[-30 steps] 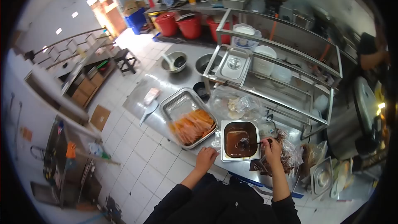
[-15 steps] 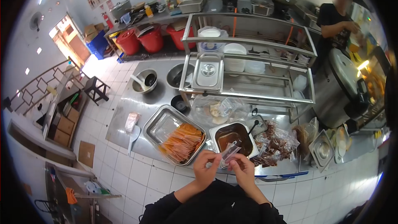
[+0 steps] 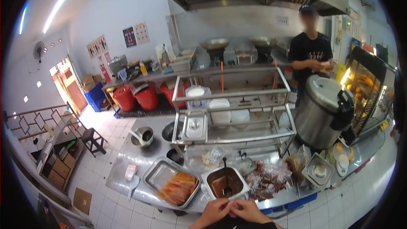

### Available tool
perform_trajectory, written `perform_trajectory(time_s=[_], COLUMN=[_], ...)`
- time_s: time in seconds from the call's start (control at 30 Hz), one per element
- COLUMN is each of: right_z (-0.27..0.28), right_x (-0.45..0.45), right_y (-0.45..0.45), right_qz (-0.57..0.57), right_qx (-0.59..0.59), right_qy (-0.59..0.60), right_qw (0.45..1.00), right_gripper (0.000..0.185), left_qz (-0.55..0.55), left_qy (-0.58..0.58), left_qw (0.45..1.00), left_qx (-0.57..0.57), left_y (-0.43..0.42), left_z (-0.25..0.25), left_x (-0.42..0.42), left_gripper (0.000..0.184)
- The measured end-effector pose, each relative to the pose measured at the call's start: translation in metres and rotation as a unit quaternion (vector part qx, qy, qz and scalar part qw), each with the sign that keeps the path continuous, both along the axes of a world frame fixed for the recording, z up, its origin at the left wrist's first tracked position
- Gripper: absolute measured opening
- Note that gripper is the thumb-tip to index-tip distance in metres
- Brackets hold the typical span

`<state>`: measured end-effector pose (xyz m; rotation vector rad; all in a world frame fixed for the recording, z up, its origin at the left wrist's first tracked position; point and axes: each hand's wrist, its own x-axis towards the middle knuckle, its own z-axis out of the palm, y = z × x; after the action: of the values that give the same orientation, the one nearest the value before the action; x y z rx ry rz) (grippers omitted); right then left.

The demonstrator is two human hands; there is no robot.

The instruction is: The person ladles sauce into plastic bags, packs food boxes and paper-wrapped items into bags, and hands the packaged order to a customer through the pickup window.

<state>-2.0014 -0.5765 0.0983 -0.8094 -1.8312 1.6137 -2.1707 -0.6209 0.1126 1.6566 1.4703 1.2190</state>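
Observation:
My left hand [image 3: 215, 211] and my right hand [image 3: 248, 210] meet at the bottom of the view, fingers pinched together, just in front of a square steel container [image 3: 240, 177] of brown sauce. What they hold is hidden by the fingers. A black-handled ladle [image 3: 224, 161] stands in the sauce. To the left, filled orange packets [image 3: 179, 188] lie in a steel tray [image 3: 153, 172]. Bags of dark brown contents [image 3: 268, 180] lie to the right of the container.
A metal rack [image 3: 233, 138] stands behind the container. Bowls [image 3: 144, 137] and a white scoop [image 3: 133, 185] are on the left. A large steel cooker [image 3: 318, 114] stands right, with a person [image 3: 311, 51] behind it, hands together. Red buckets [image 3: 145, 99] sit farther back.
The view has tilted upward. My right hand has let go of the ladle, and both hands have come together; the small clear packet seen between them earlier is now hidden.

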Motion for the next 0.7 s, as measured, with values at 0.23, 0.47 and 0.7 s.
perform_trajectory(time_s=[0.23,0.47,0.7], right_z=[0.014,-0.010,0.029], right_x=[-0.002,0.001,0.007], right_y=[-0.009,0.004,-0.007], right_qz=[-0.102,-0.263,-0.187], right_qx=[-0.005,0.281,0.310], right_qy=[0.044,-0.097,-0.072], right_qw=[0.994,0.918,0.929], right_gripper=[0.015,0.017,0.018], left_qz=[-0.097,0.019,-0.006], left_qy=[0.025,0.079,0.067], left_qw=[0.993,0.997,0.993], left_qx=[-0.064,0.006,0.094], left_y=[-0.005,-0.004,0.002], left_z=[0.021,0.005,-0.005], left_x=[-0.005,0.003,0.001], left_gripper=[0.022,0.023,0.017])
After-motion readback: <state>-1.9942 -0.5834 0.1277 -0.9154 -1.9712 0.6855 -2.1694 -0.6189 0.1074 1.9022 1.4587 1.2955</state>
